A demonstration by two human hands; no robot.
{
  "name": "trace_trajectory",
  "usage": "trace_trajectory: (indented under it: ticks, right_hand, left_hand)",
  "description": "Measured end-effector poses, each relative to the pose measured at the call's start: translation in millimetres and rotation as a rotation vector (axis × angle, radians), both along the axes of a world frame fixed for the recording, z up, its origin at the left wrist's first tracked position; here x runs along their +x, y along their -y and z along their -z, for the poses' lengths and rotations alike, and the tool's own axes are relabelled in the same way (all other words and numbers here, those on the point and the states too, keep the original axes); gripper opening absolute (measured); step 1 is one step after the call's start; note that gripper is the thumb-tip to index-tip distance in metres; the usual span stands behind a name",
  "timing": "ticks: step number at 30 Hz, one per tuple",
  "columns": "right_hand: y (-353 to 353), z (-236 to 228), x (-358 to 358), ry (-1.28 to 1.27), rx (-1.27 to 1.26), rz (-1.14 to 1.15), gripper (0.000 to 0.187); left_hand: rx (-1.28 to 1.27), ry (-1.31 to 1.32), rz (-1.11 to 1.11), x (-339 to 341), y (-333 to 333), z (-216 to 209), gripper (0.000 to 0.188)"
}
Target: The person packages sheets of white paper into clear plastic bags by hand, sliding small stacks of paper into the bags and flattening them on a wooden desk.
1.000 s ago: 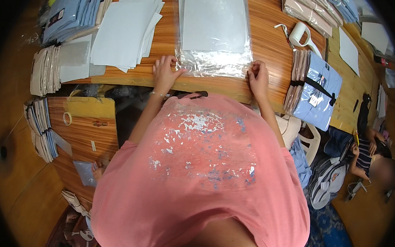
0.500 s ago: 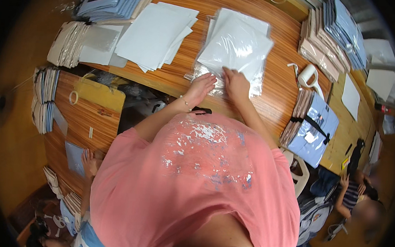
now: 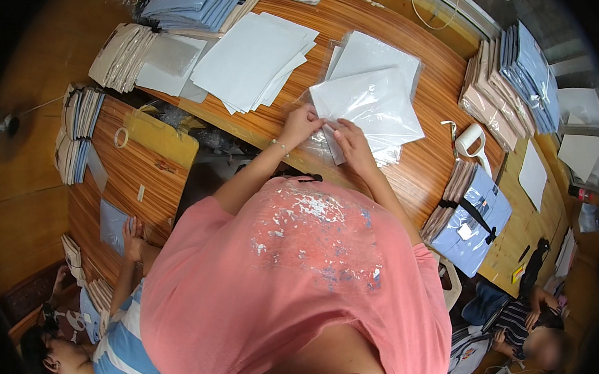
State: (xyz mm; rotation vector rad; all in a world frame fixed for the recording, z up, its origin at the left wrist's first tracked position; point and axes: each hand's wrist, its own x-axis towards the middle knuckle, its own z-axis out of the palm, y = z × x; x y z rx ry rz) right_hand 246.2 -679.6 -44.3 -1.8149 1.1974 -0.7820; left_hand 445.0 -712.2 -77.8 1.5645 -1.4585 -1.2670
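A clear plastic bag with a white sheet (image 3: 370, 99) inside lies turned on a pile of similar bagged sheets (image 3: 379, 57) at the table's middle. At the bag's near left corner, my left hand (image 3: 299, 128) is closed, its fingertips pinching the bag's clear edge. My right hand (image 3: 352, 143) rests just to the right along the same near edge, fingers bent and pressed on the plastic, the thumb side close to my left fingertips. A fan of loose white sheets (image 3: 249, 60) lies left of the bags.
Packed folded shirts (image 3: 197, 2) are stacked at the far left, more shirts (image 3: 529, 77) at the far right. A tape dispenser (image 3: 472, 141) and a strapped blue shirt bundle (image 3: 473, 211) lie on the right. A co-worker's hand (image 3: 132, 238) is at the left table.
The top bag has shifted toward me and turned, baring more of the pile beneath. My left hand has gone from flat and spread to pinching its edge. The view has shifted slightly.
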Motion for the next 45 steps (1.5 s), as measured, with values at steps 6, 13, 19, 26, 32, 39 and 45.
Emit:
trace_trajectory:
  ticks: [6, 13, 19, 26, 32, 39, 45]
  right_hand:
    - [27, -2, -35, -0.303, -0.248, 0.185, 0.038]
    - [30, 26, -54, -0.621, -0.180, 0.186, 0.047]
    - [83, 29, -94, -0.632, 0.071, 0.691, 0.032]
    - [102, 43, -130, -0.377, 0.071, 0.723, 0.014]
    - [117, 39, -173, -0.480, -0.014, 0.729, 0.014]
    - [121, 0, -132, -0.905, -0.266, 0.788, 0.024]
    - [118, 15, -66, -0.816, -0.182, 0.325, 0.048]
  left_hand:
    - [0.134, -0.060, 0.003, 7, 4, 6, 0.029]
    - [0.355, -0.512, -0.187, -12, -2, -24, 0.035]
    - [0.358, -0.614, -0.203, 6, -8, -32, 0.038]
    - [0.305, -0.576, -0.222, 35, -12, -57, 0.039]
    - [0.135, -0.446, -0.347, 142, -5, -78, 0.037]
    - [0.030, -0.504, -0.812, 226, 33, -13, 0.032]
    - [-0.281, 0.004, -1.018, 164, 51, -25, 0.052]
